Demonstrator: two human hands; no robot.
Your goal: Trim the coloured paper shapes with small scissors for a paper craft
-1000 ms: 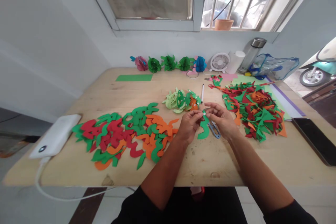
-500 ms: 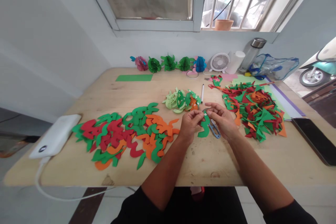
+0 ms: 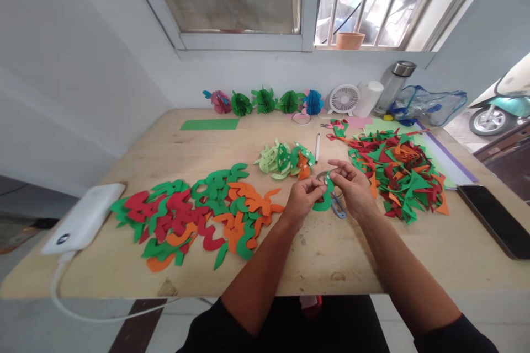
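Note:
My left hand (image 3: 305, 198) and my right hand (image 3: 353, 186) work close together over the front middle of the table. Between them is a curvy green paper cutout (image 3: 322, 203), with a small white patch near its top end. Both hands pinch it, the right thumb and index finger at the upper end. Under my hands lie a blue-handled tool (image 3: 339, 207), partly covered, and a greyish ring (image 3: 321, 175). Just beyond my left hand is a small pile of light green, green and orange cutouts (image 3: 271, 157) with white patches. A pen (image 3: 317, 148) lies beside that pile.
Red, green and orange cutouts (image 3: 178, 212) spread over the left side. Paper scraps (image 3: 408, 176) heap at right, near a phone (image 3: 494, 220). A white power bank (image 3: 85, 218) sits far left. Folded paper figures (image 3: 264, 101), a fan (image 3: 344, 100) and a bottle (image 3: 395, 85) line the wall.
The green cutout has shifted and turned slightly in my fingers, its white patch now nearer my right thumb. My right hand has lifted a little, and the view has moved slightly.

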